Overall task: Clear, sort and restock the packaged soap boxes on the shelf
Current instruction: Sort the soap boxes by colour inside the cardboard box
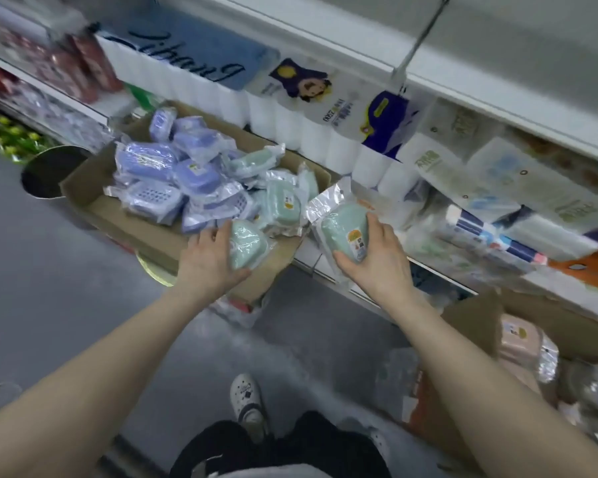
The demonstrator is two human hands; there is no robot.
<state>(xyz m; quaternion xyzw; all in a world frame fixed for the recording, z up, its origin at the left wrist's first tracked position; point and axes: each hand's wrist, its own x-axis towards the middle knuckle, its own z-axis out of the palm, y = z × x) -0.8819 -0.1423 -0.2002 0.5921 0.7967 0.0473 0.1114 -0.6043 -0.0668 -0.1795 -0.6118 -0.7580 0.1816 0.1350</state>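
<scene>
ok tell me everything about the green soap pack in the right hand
The green soap pack is a pale mint rounded case sealed in a clear crinkly bag with a silvery top flap and a small orange label. The right hand grips its lower end, holding it tilted beside the cardboard box.

**Where everything's sitting rn**

The shallow brown cardboard tray point(83, 189) is on the left, right in front of the white plastic-wrapped toilet rolls point(290, 129). In it, the purple wrapped soap boxes point(159, 174) are left and the green wrapped soap boxes point(283, 201) right. A second brown cardboard carton point(473, 326) sits lower right, with pink wrapped soap boxes point(518, 343) inside.
</scene>
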